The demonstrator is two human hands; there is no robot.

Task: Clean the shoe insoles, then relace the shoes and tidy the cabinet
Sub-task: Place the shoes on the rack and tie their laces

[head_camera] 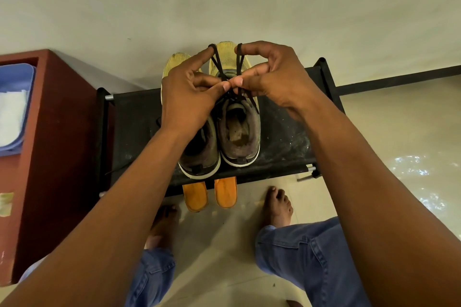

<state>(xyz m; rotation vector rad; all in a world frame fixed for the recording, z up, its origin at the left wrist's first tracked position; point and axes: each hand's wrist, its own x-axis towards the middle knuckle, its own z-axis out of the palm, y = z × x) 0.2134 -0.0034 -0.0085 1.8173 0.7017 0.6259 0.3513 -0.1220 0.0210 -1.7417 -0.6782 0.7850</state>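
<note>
Two worn yellow shoes with dark collars stand side by side on the black shoe rack (134,117), toes toward the wall. Over the right shoe (239,137), my left hand (189,97) and my right hand (272,77) each pinch a loop of its black lace (222,67). The loops cross between my thumbs. My left forearm covers part of the left shoe (202,154). A loose lace end trails left of that shoe. Two orange insoles (195,195) stick out from the shelf below.
A dark red cabinet (62,132) stands left of the rack, with a blue tray (15,107) holding white cloth on it. The pale wall is right behind the rack. My bare feet and jeans-clad knees are on the tiled floor in front.
</note>
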